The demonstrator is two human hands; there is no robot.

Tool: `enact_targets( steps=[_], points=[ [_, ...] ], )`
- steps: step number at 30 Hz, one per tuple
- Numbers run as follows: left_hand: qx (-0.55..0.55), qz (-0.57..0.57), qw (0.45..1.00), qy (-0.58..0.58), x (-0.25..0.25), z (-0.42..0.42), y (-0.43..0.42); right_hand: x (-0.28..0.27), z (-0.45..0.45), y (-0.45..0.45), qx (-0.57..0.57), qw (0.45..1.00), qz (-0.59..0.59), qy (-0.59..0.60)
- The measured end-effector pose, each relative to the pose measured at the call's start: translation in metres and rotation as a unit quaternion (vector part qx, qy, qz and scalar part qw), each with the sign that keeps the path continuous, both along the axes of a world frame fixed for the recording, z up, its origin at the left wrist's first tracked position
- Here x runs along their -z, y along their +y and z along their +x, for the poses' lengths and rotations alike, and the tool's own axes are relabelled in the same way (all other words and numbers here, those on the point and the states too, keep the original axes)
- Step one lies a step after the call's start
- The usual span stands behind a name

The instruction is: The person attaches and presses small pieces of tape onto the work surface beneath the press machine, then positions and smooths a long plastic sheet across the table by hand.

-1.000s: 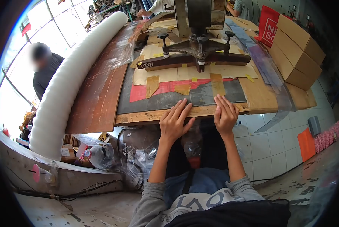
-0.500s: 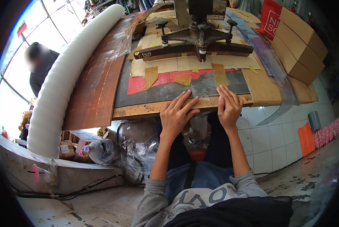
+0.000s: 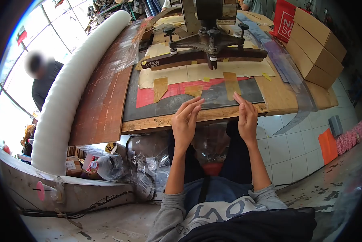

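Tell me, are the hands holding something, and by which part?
I can't tell: the left hand and right hand are by the wooden table edge, and anything thin and clear between them is too faint.

Bare hands [image 3: 183, 126] apart, turned toward each other, fingers [image 3: 191, 105] pointing forward, forearms [image 3: 176, 171] outstretched.

Red bag [image 3: 284, 20] "NI SO", bar [image 3: 189, 57] "BOY"
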State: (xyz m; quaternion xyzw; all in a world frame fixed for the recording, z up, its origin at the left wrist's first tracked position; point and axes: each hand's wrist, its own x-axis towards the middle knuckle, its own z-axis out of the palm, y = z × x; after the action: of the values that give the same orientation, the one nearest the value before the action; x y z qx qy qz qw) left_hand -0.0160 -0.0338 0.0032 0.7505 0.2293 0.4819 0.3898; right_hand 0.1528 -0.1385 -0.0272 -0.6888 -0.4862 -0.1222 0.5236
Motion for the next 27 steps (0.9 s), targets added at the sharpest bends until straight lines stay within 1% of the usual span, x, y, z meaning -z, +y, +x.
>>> enact_targets(
  steps=[1,2,4,5,7,8,9,12,15,18,21,24,27],
  points=[
    [0.013,-0.002,1.000,-0.027,0.000,0.000,0.002,-0.001,0.000,0.000,-0.010,1.000,0.007,0.014],
    [0.024,-0.038,0.999,-0.031,-0.003,-0.001,-0.001,-0.003,0.002,0.000,-0.021,0.999,0.016,0.026],
    [0.046,-0.112,0.992,-0.036,-0.010,-0.007,-0.019,-0.011,0.002,-0.002,-0.038,0.993,0.020,0.111],
    [0.051,-0.113,0.992,-0.023,-0.010,-0.011,-0.027,-0.014,0.002,-0.004,-0.047,0.987,0.021,0.154],
    [0.058,-0.115,0.992,0.003,-0.006,-0.019,-0.044,-0.024,0.012,-0.003,-0.044,0.989,0.003,0.141],
    [0.062,-0.107,0.992,-0.003,-0.001,-0.023,-0.049,-0.029,0.020,0.001,-0.041,0.990,-0.005,0.134],
    [0.067,-0.098,0.993,-0.009,0.006,-0.027,-0.054,-0.034,0.028,0.006,-0.030,0.996,-0.023,0.085],
    [0.074,-0.079,0.994,0.009,0.009,-0.039,-0.070,-0.043,0.050,0.033,-0.082,0.987,-0.133,-0.045],
    [0.087,-0.037,0.995,0.021,0.010,-0.043,-0.075,-0.028,0.066,0.074,-0.085,0.976,-0.161,-0.121],
    [0.098,-0.040,0.994,0.030,0.009,-0.046,-0.074,-0.032,0.068,0.093,-0.074,0.959,-0.256,-0.095],
    [0.101,-0.043,0.994,0.027,0.007,-0.048,-0.075,-0.039,0.063,0.093,-0.059,0.953,-0.278,-0.105],
    [0.095,-0.022,0.995,0.035,0.005,-0.050,-0.074,-0.043,0.057,0.092,-0.046,0.951,-0.285,-0.108],
    [0.097,-0.043,0.994,0.033,0.005,-0.053,-0.075,-0.046,0.053,0.088,-0.054,0.947,-0.265,-0.171]
  ],
)
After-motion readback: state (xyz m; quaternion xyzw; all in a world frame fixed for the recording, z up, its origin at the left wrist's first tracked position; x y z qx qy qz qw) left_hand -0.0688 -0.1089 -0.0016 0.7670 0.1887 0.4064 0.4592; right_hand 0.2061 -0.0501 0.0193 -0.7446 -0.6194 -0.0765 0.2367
